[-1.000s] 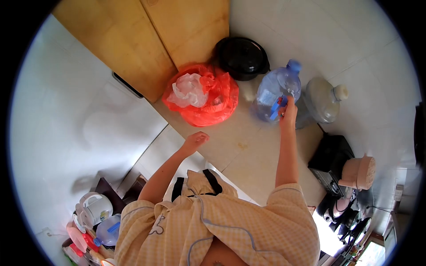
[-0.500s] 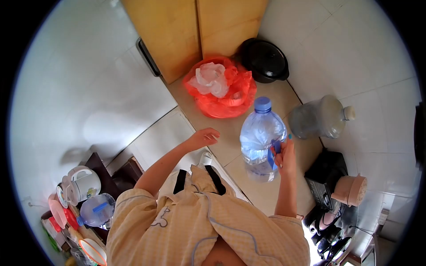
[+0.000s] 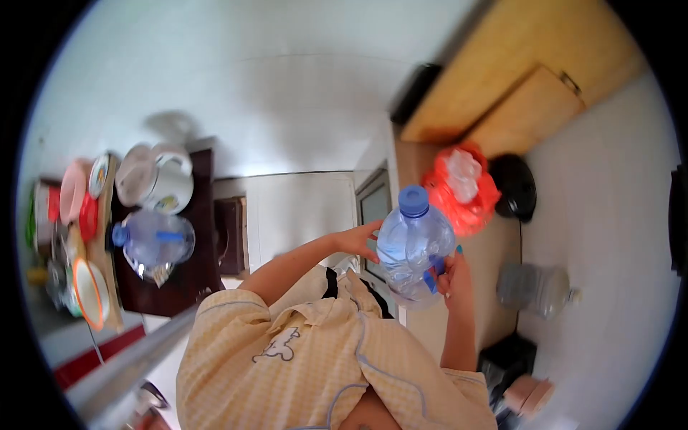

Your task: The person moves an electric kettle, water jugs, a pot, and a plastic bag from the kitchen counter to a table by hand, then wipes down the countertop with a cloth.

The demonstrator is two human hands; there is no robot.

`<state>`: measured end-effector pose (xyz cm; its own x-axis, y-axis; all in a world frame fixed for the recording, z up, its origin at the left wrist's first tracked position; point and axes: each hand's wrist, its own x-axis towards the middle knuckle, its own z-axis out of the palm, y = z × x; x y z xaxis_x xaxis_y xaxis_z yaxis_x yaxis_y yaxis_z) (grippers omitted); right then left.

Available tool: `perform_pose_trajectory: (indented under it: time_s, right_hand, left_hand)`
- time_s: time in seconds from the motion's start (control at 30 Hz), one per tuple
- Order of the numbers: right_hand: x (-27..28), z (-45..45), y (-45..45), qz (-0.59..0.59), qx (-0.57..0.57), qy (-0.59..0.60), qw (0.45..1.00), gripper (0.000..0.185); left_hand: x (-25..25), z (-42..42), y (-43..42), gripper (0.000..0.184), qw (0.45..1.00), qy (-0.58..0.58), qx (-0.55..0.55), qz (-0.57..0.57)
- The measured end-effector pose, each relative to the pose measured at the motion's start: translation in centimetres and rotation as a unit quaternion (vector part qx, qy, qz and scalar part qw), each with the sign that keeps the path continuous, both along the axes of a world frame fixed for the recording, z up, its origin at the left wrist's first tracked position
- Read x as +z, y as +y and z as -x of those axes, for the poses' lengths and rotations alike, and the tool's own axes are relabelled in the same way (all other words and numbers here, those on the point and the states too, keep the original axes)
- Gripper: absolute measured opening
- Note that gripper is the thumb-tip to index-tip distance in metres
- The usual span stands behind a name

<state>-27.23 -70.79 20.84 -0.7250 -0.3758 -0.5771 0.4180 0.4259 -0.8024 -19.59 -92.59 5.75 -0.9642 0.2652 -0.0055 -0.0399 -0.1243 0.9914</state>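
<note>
A large clear plastic bottle (image 3: 412, 247) with a blue cap is held upright in front of my body. My right hand (image 3: 454, 278) is closed round the blue handle on its right side. On the other side, my left hand (image 3: 360, 240) has its fingers apart, with the fingertips beside the bottle's upper wall; whether they touch it is unclear. Behind the bottle, a red plastic bag (image 3: 469, 208) with a whitish bag on top lies on the counter.
A black lidded pot (image 3: 514, 188) and another clear bottle (image 3: 534, 288) stand at the right. On the left, a dark table (image 3: 193, 261) bears a white kettle (image 3: 170, 184) and a blue-capped bottle (image 3: 159, 240). Wooden boards (image 3: 527, 107) lean behind the red bag.
The view has turned left. My right hand has lifted the bottle from beside the other clear bottle and brought it closer to me. My left hand has come up beside it, its fingers spread.
</note>
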Motion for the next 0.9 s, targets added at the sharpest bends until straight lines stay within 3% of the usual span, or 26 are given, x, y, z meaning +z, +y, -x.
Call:
perform_pose_trajectory:
  time_s: [0.3,0.5,0.57,0.73,0.83,0.9]
  right_hand:
    - [-0.8,-3.1,-13.6,-0.008,0.202,-0.025,0.979,0.061]
    - [-2.4,-7.6,-21.2,0.000,0.302,-0.004,0.953,0.055]
    - [-2.5,-9.2,-23.4,-0.012,0.358,-0.009,0.934,0.053]
    - [-3.3,-13.1,-28.0,-0.008,0.450,-0.015,0.893,0.049]
    - [-4.1,-15.3,-30.7,-0.012,0.509,-0.021,0.860,0.046]
    - [-4.1,-16.8,-32.0,-0.019,0.565,-0.028,0.825,0.043]
  left_hand:
    - [-0.3,-12.4,-7.7,0.093,0.974,-0.031,0.222,0.003]
    - [-1.8,-21.9,-9.6,0.085,0.919,-0.032,0.387,-0.067]
    - [-2.0,-24.9,-9.8,0.069,0.875,-0.012,0.457,-0.161]
    - [-3.4,-29.7,-9.8,0.053,0.796,-0.047,0.572,-0.195]
    - [-3.9,-30.8,-10.0,0.042,0.677,-0.119,0.676,-0.263]
    - [-4.9,-31.4,-9.6,0.039,0.644,-0.109,0.705,-0.276]
